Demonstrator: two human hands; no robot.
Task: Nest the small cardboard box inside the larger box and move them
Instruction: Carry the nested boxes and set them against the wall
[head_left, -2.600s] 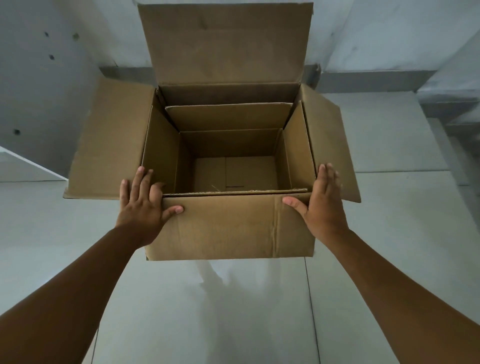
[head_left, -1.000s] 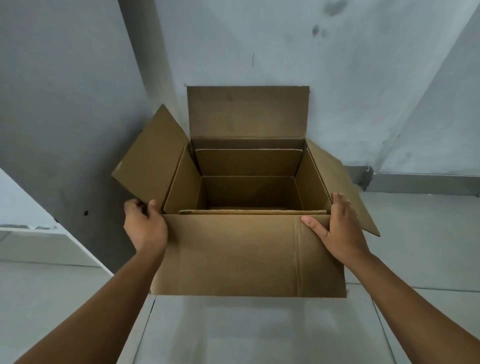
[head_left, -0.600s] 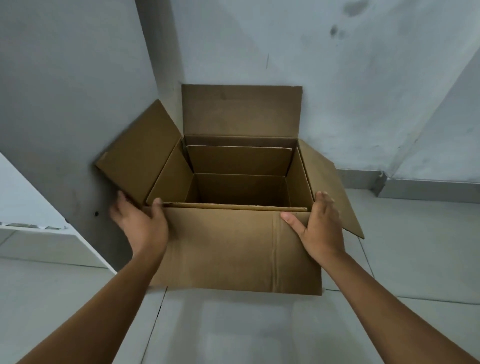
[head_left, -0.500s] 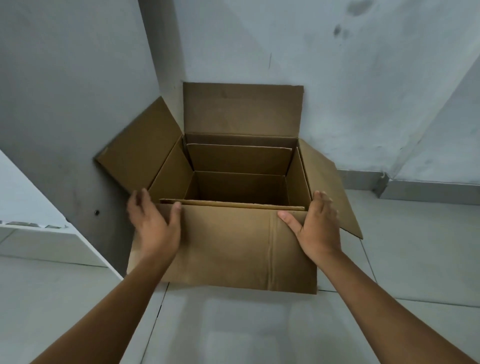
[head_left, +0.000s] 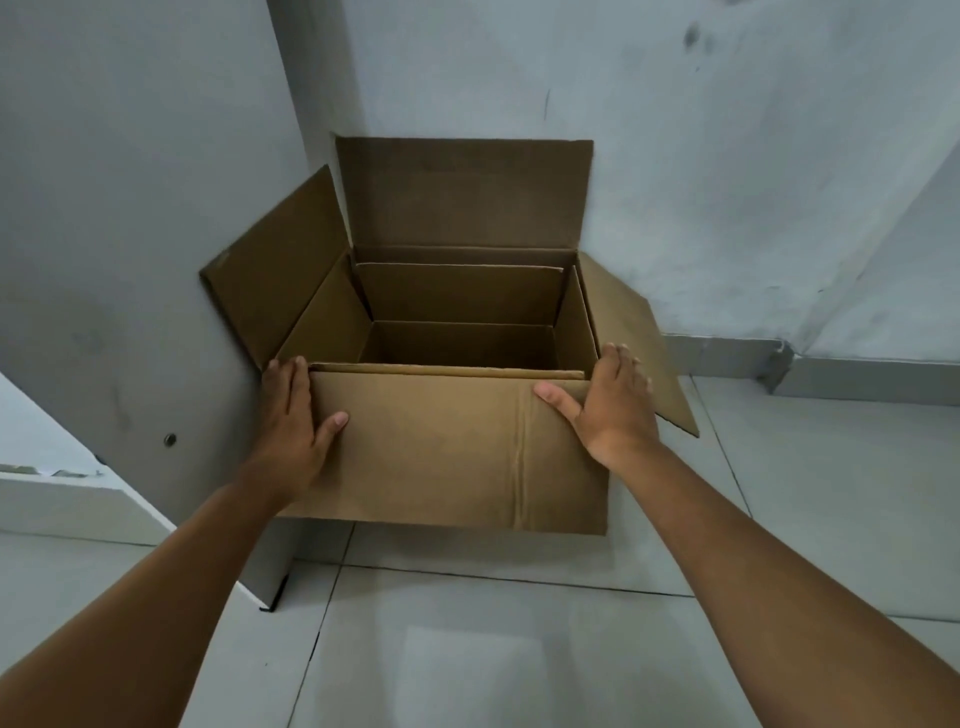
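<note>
You've got the big box (head_left: 441, 452), small box (head_left: 457, 312) nested inside, up off the floor (head_left: 467, 649) by the wall, left hand (head_left: 291, 415) and right hand (head_left: 613, 405) spread flat clamping its near corners; probably light, flexes, so grip low.

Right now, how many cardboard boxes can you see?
2. The larger box is held between both hands near the wall corner; the small box sits nested inside it. Nothing else shows inside, though the bottom is hidden.
</note>
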